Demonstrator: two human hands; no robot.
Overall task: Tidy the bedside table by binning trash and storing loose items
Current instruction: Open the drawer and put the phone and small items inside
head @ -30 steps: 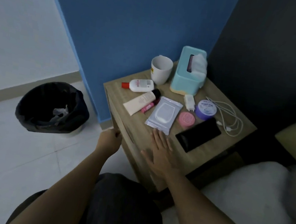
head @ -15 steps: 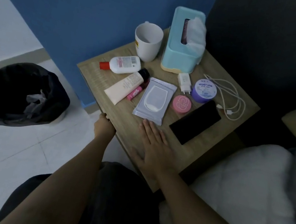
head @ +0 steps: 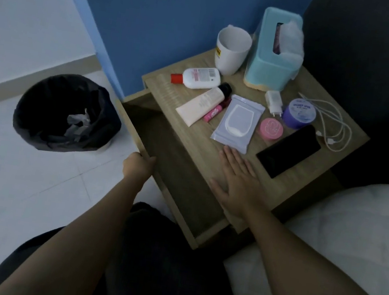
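Note:
My left hand (head: 138, 167) grips the front edge of the wooden drawer (head: 183, 183), which stands pulled out from the bedside table (head: 291, 187); its dark inside looks empty. My right hand (head: 236, 181) lies flat on the tabletop near its front edge. On top lie a white bottle with a red cap (head: 199, 77), a cream tube (head: 201, 105), a pink lip balm (head: 215, 112), a wipes pack (head: 237, 123), a pink round tin (head: 271, 129), a purple jar (head: 299, 112), a white charger (head: 274, 101) with its cable (head: 335, 128), and a black phone (head: 289, 150).
A white mug (head: 232, 49) and a teal tissue box (head: 274, 50) stand at the table's back by the blue wall. A black-lined bin (head: 67, 113) holding crumpled trash sits on the tiled floor to the left. White bedding (head: 352, 234) lies at the right.
My left hand has pulled the drawer out toward me; it was shut before. My right hand has stayed flat on the tabletop. The view has shifted closer.

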